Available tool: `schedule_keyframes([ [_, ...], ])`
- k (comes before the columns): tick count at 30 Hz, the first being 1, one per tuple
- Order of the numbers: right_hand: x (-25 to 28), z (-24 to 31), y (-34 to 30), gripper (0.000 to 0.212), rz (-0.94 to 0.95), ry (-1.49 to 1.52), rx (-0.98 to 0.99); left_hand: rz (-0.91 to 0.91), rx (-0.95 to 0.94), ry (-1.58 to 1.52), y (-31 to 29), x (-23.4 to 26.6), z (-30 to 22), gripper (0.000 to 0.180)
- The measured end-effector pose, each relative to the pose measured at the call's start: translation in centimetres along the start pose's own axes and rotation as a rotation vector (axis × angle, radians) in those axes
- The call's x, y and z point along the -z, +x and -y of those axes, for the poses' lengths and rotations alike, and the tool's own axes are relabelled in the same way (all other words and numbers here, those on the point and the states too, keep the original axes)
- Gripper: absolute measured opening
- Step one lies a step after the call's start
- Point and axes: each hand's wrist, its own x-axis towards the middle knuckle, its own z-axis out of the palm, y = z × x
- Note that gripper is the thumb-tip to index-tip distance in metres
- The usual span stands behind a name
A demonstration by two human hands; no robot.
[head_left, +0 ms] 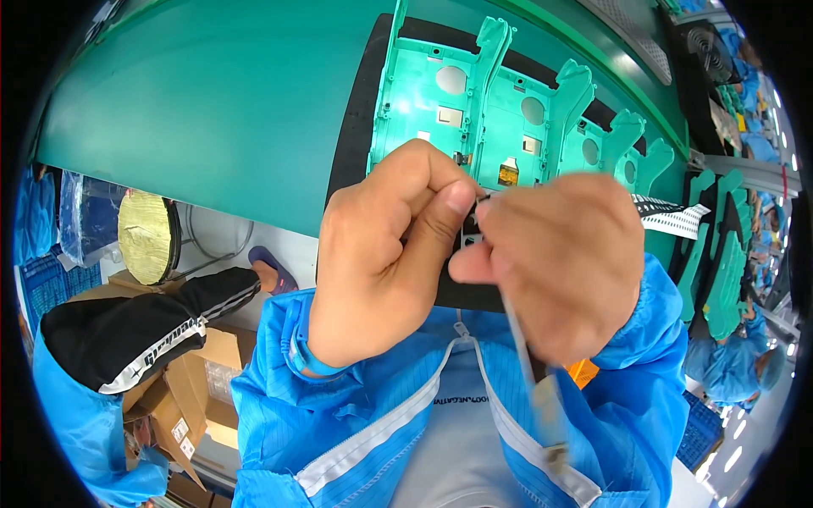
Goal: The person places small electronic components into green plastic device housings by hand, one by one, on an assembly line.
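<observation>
My left hand (385, 245) is closed, thumb pressed to the bent index finger, pinching a small black part (471, 223) whose shape is mostly hidden. Close against it, my right hand (567, 262) is smeared by motion, its fingers curled and its thumb pointing at the left hand. A long thin tool (518, 334), blurred, with a pale beige end, runs down from the right hand's grasp; its kind is unclear. Just beyond both hands lie light green plastic housings (411, 93) in a row on a black mat (351, 135). One carries a small yellow label (508, 172).
The green tabletop (212, 118) stretches to the left. A white perforated strip (673, 222) lies beside my right hand. More green housings (724, 284) stand farther right. At left, a person in black trousers (135, 326) sits near open cardboard boxes (190, 389).
</observation>
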Motion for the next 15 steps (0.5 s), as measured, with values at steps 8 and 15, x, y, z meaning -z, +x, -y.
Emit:
schedule_keyframes([
  [8,-0.2,-0.8,1.6,0.029,-0.078,0.065,-0.252,-0.11,-0.085,0.213,0.6,1.8,-0.9,0.006],
  [15,0.9,-9.2,-0.1,0.018,-0.026,0.249,-1.21,-0.176,-0.214,0.597,1.6,2.0,0.3,0.009],
])
